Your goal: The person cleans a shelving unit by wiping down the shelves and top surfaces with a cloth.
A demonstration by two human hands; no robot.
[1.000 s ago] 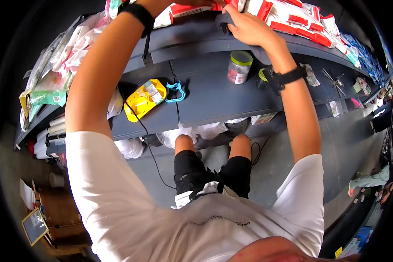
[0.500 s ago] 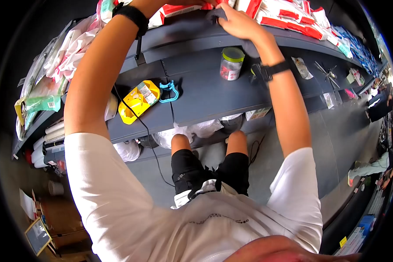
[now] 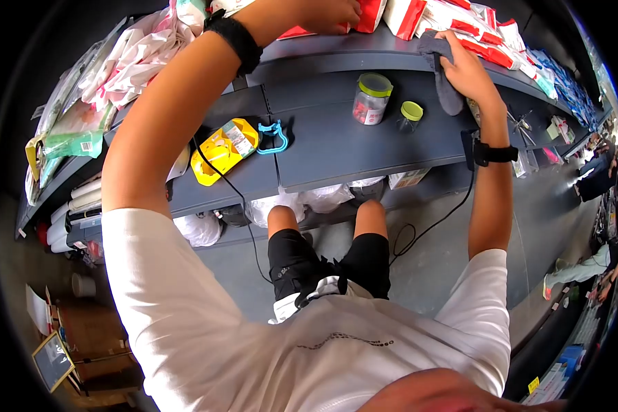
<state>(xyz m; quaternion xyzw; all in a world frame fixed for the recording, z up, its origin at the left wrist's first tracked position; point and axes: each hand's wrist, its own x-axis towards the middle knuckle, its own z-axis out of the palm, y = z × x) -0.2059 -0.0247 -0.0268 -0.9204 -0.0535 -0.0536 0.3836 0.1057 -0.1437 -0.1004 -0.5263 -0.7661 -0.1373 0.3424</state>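
Observation:
My right hand (image 3: 468, 69) is closed round a dark grey cloth (image 3: 443, 81), which hangs over the edge of the upper shelf (image 3: 323, 56). At the top of the view my left hand (image 3: 328, 15) lies against red and white packets (image 3: 369, 15); its fingers are partly cut off by the frame edge, and its grip is hard to make out. More red and white packets (image 3: 460, 27) are piled behind my right hand.
Below are a green-lidded jar (image 3: 372, 99), a small jar (image 3: 409, 117), a yellow tray (image 3: 224, 152) and a blue clip (image 3: 273, 137). Plastic bags (image 3: 134, 69) lie at the left. A black cable (image 3: 237, 192) hangs down. A person's leg (image 3: 577, 269) shows at the right.
My right hand has moved right along the shelf edge with the grey cloth, away from my left hand. My left hand has shifted slightly right. The small jar is now uncovered.

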